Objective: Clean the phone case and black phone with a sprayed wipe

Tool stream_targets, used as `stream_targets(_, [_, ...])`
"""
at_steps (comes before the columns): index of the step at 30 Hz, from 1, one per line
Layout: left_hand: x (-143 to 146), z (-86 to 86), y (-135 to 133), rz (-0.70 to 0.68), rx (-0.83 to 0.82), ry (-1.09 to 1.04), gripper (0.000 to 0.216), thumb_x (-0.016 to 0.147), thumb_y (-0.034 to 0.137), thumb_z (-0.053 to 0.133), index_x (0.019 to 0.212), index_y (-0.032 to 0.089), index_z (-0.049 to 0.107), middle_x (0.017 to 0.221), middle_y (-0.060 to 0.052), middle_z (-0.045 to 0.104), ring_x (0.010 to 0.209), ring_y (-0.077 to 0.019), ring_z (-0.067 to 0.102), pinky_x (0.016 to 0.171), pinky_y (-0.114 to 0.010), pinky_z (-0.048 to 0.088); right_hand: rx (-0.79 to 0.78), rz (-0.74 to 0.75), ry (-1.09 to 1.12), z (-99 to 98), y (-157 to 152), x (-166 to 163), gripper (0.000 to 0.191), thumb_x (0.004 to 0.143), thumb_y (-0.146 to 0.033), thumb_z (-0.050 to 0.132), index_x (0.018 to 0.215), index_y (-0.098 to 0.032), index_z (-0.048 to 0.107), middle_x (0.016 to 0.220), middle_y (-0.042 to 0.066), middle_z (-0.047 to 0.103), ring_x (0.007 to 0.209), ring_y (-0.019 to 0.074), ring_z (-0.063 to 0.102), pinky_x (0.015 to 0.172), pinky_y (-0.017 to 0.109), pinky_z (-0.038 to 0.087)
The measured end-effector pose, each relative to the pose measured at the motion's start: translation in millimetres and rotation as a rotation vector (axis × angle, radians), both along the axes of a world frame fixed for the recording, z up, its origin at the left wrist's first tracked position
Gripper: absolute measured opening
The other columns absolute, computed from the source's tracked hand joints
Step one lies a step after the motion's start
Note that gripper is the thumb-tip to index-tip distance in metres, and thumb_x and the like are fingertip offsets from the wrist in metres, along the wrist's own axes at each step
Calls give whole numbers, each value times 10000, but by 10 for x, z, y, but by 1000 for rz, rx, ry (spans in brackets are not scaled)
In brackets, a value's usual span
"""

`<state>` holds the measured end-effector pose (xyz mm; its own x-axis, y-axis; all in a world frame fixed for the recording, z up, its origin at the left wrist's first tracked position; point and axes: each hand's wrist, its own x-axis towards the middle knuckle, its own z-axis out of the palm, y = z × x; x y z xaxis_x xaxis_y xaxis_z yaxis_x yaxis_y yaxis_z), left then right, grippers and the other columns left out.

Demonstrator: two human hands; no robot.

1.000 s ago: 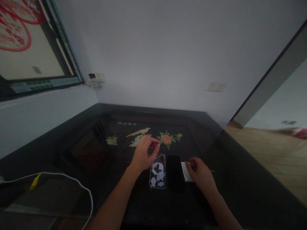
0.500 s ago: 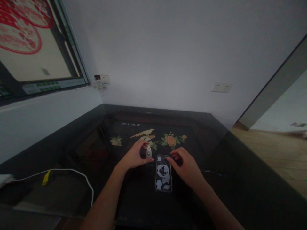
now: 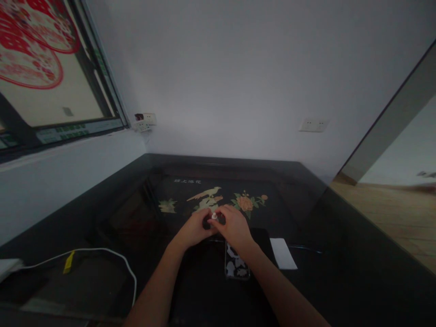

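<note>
Both my hands meet around a small bottle with a white cap near the middle of the dark table. My left hand curls round the bottle's left side, thumb in front, hiding most of its body. The fingers and thumb of my right hand close on the cap from the right. Under my right wrist lies a clear phone case with white printed figures, its upper part covered by the arm.
Right of the case are a flat black item and a white card or paper. A white cable with a yellow tag curves over the table's left side. Wall sockets sit behind.
My right hand has moved left from beside the phone case to the bottle's cap. My left hand has closed in round the bottle. The white paper and black item now show.
</note>
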<state>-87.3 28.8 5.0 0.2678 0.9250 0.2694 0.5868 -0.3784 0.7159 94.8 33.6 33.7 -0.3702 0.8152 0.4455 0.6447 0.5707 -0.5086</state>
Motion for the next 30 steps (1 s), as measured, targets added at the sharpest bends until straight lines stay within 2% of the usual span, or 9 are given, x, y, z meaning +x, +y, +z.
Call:
stream_targets(5, [7, -12, 0, -10, -41, -37, 190, 780, 277, 724, 898, 188, 604, 836, -11, 664, 755, -174, 609, 678, -273, 464, -69, 73, 58, -26, -15, 24, 94, 912, -244, 721, 1002, -234, 697, 1003, 38, 707, 990, 230, 639, 886, 355, 478])
stream_targets(8, [22, 1, -5, -13, -46, -54, 250, 757, 236, 724, 987, 189, 640, 891, -26, 699, 782, -185, 636, 714, -291, 495, -87, 97, 107, -31, -35, 26, 221, 935, -188, 642, 1147, -241, 674, 1093, 52, 719, 1015, 226, 656, 923, 370, 487])
stream_targets(10, [35, 6, -5, -16, -44, -63, 302, 744, 201, 713, 1038, 191, 645, 942, -38, 715, 817, -195, 656, 746, -301, 508, -65, 86, 133, -43, -46, 18, 286, 917, -196, 655, 1198, -244, 650, 1143, 62, 713, 1043, 235, 657, 949, 387, 486])
stream_targets(15, [53, -23, 5, -3, -44, -38, 244, 747, 200, 708, 978, 190, 630, 931, -34, 712, 834, -203, 665, 752, -303, 518, -94, 29, 160, -55, -30, 6, 371, 807, -302, 816, 1134, -237, 654, 1098, 56, 713, 1034, 263, 660, 913, 399, 506])
stream_targets(17, [57, -34, 10, 6, -59, -32, 248, 758, 233, 722, 985, 190, 633, 919, -34, 711, 811, -202, 665, 734, -304, 525, -120, 34, 173, -39, -26, 17, 317, 848, -262, 770, 1138, -231, 647, 1074, 52, 724, 1016, 255, 672, 914, 400, 507])
stream_targets(20, [67, -21, 9, -33, -32, -90, 371, 769, 221, 725, 1130, 197, 641, 1080, -64, 724, 955, -229, 684, 858, -347, 542, -129, 129, 195, -5, -43, 42, 277, 935, -179, 623, 1204, -244, 626, 1115, 51, 728, 1040, 229, 680, 948, 388, 501])
stream_targets(23, [75, 6, 3, -55, -22, -119, 481, 754, 173, 720, 1224, 210, 626, 1156, -74, 718, 1051, -248, 677, 951, -383, 527, -118, 170, 201, -4, -60, 48, 339, 910, -169, 646, 1237, -252, 615, 1175, 60, 708, 1095, 233, 659, 982, 388, 495])
stream_targets(26, [73, 1, 2, -44, -42, -96, 450, 742, 170, 720, 1182, 206, 636, 1103, -69, 725, 993, -248, 686, 906, -382, 540, -112, 127, 197, -49, -44, 28, 373, 849, -223, 751, 1199, -235, 624, 1183, 74, 688, 1103, 253, 642, 988, 407, 496])
stream_targets(30, [67, -34, 8, -15, -57, -81, 389, 762, 201, 707, 1145, 207, 643, 1038, -66, 725, 944, -245, 687, 863, -378, 547, -130, 118, 194, -92, -19, 12, 327, 884, -175, 688, 1201, -227, 622, 1142, 69, 702, 1068, 243, 654, 972, 403, 504])
